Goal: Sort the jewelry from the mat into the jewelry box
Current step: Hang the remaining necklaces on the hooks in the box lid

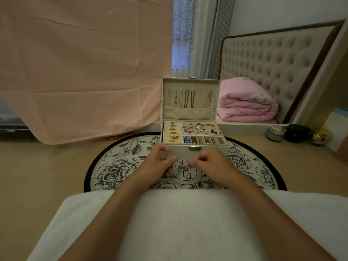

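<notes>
Jewelry shows in two places. A small silvery piece [176, 170] sits over the middle of the mat [116, 166], between the two hands. The rest is in the one jewelry box [194, 147], which stands on the far half of the mat, touching distance from the knuckles.

The left hand [162, 163] has its fingers curled and appears to pinch the silvery piece. The right hand [211, 164] is curled too, its fingertips drawn together just beside the left's. Whether it holds part of the piece is too fine to tell.

The box lid [190, 98] stands upright, with several thin chains hanging above one fabric pocket. The tray has three sections:
- a ring roll on the left, holding about five rings
- one large compartment with many small earrings
- a front row of narrow compartments, some filled

The mat is round, black-rimmed and printed with grey flowers. It lies on a pale wooden counter [47, 176]. One white towel [188, 219] covers the near edge under both forearms.

Three jars [296, 133] stand together at the right of the counter: one silver-lidded, one dark, one gold.

A pink cloth [84, 72] hangs at the left. Behind the box are a lace curtain [181, 34], one folded pink quilt [244, 104] on a bed, and a tufted headboard [273, 59].
</notes>
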{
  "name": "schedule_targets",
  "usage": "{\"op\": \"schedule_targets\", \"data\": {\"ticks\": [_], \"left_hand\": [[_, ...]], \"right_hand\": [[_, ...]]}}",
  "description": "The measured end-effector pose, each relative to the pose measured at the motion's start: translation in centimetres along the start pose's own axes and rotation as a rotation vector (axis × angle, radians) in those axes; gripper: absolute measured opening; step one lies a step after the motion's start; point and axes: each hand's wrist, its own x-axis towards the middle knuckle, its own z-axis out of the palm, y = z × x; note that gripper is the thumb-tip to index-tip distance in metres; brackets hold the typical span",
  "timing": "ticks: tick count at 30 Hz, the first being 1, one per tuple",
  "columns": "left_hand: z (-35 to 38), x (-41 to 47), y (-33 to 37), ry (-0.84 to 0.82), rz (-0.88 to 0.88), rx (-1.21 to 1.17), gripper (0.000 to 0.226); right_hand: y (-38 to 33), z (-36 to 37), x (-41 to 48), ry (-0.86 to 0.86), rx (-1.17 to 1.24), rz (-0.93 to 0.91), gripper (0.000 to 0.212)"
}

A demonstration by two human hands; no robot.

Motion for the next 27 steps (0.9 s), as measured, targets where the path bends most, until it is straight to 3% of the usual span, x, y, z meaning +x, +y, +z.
{"op": "schedule_targets", "data": {"ticks": [3,6,10,13,18,22,27], "left_hand": [[-1.2,-0.3,0.1,-0.058,0.058,0.309,0.026],[-1.7,-0.6,0.3,-0.095,0.125,0.679,0.02],[-1.3,-0.9,0.3,-0.089,0.169,0.882,0.014],[-0.7,-1.2,0.3,-0.011,0.169,0.803,0.017],[0.1,-1.5,0.8,-0.057,0.01,0.354,0.025],[-0.1,-1.7,1.2,-0.139,0.011,0.13,0.025],[-0.2,-2.1,2.0,-0.115,0.055,0.147,0.019]], "right_hand": [[0.2,0.0,-0.3,-0.13,-0.091,-0.003,0.016],[0.0,0.3,-0.5,-0.142,-0.151,-0.005,0.014],[-0.2,0.5,-0.6,-0.162,-0.154,0.006,0.018],[-0.8,0.4,-0.9,-0.235,-0.078,-0.008,0.021],[-1.2,-0.1,-1.4,-0.347,0.12,-0.044,0.022],[-1.5,-0.2,-1.3,-0.264,0.217,-0.099,0.021],[-2.1,0.6,-1.2,-0.162,0.34,-0.052,0.021]]}}
